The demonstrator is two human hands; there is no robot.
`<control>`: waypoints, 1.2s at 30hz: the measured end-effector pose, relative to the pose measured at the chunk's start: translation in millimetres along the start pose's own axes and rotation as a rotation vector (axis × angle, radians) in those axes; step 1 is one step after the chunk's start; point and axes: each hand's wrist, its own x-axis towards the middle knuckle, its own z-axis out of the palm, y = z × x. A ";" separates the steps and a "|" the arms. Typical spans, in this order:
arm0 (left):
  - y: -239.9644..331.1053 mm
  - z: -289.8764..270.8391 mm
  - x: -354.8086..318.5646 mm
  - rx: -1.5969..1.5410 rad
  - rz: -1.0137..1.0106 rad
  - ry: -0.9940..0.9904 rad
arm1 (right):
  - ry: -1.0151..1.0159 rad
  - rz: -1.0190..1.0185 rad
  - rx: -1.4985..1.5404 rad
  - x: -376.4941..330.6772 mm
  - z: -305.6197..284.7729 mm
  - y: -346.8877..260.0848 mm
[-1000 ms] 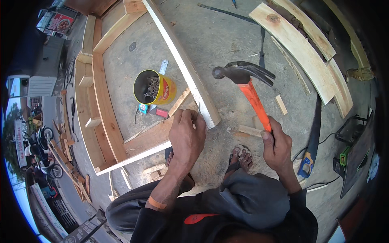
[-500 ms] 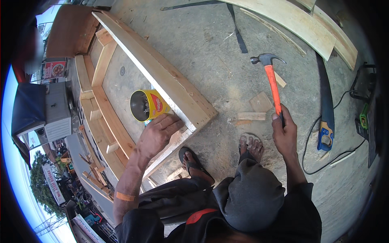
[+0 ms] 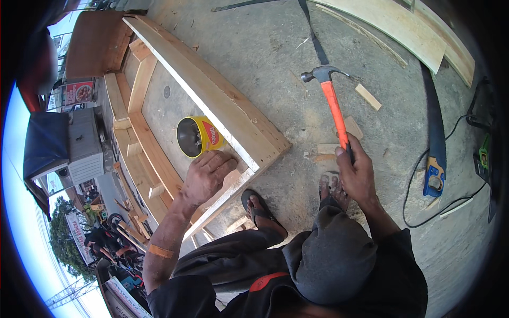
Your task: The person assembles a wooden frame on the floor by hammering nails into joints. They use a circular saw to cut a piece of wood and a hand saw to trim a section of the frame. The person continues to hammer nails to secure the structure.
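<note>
My right hand [image 3: 358, 174] grips a claw hammer [image 3: 334, 106] by the dark end of its orange handle, its head raised above the concrete. The fingers of my left hand [image 3: 208, 177] are closed in a pinch at the inner side of the wooden frame [image 3: 228, 119], close to its near corner. Anything between those fingertips is hidden. Just beyond that hand, inside the frame, a yellow tin [image 3: 213, 136] is tilted with its mouth to the left. Small pieces lie in it, too unclear to name.
Wood offcuts [image 3: 368, 97] lie on the concrete right of the frame. Farther right are a handsaw [image 3: 435, 143] and a black cable [image 3: 405, 204]. Long boards [image 3: 389, 29] rest at the far right, a dark strap [image 3: 316, 40] beside them. My sandalled feet stand near the frame's corner.
The hammer and my right hand have moved left, nearer the frame. My left hand stays by the corner, its fingers still closed. The whole view has shifted slightly.
</note>
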 end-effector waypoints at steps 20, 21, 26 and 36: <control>-12.2 27.3 83.1 -0.431 -0.693 0.094 | -0.234 -0.270 -0.128 0.4 -2.3 -29.9; -12.9 27.9 82.2 -0.449 -0.702 0.093 | -0.245 -0.265 -0.113 0.0 -0.6 -35.6; -5.2 26.8 86.0 -0.363 -0.667 0.138 | -0.283 -0.302 -0.133 1.7 12.1 -35.0; -4.9 21.0 86.2 -0.391 -0.664 0.107 | -0.232 -0.241 -0.126 -2.6 11.9 -38.5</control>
